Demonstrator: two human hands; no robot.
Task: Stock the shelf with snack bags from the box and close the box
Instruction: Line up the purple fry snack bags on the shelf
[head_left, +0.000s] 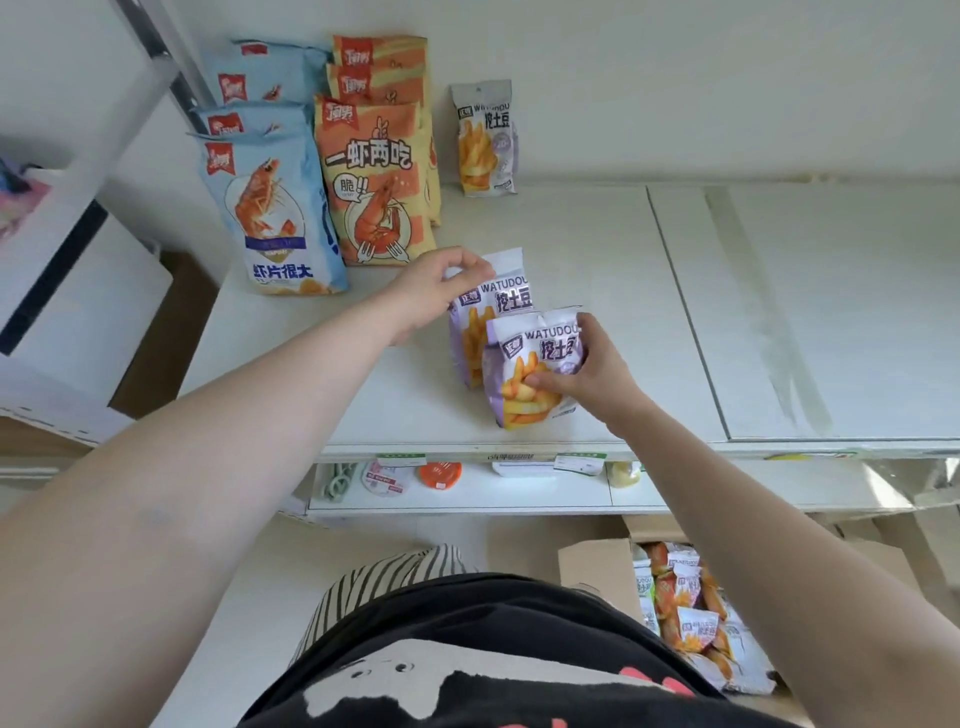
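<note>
2 purple fry bags are held upright on the shelf (571, 244): the rear bag (506, 291) pinched by the left hand (436, 296), the front bag (530, 374) gripped by the right hand (587, 369). Toppling is judged likely if released unsupported.

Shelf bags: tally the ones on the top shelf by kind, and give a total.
Blue shrimp bags: 4
Orange shrimp bags: 3
Fries bags: 3, one standing at the back, one in the left hand, one in the right hand
Total: 10
</note>
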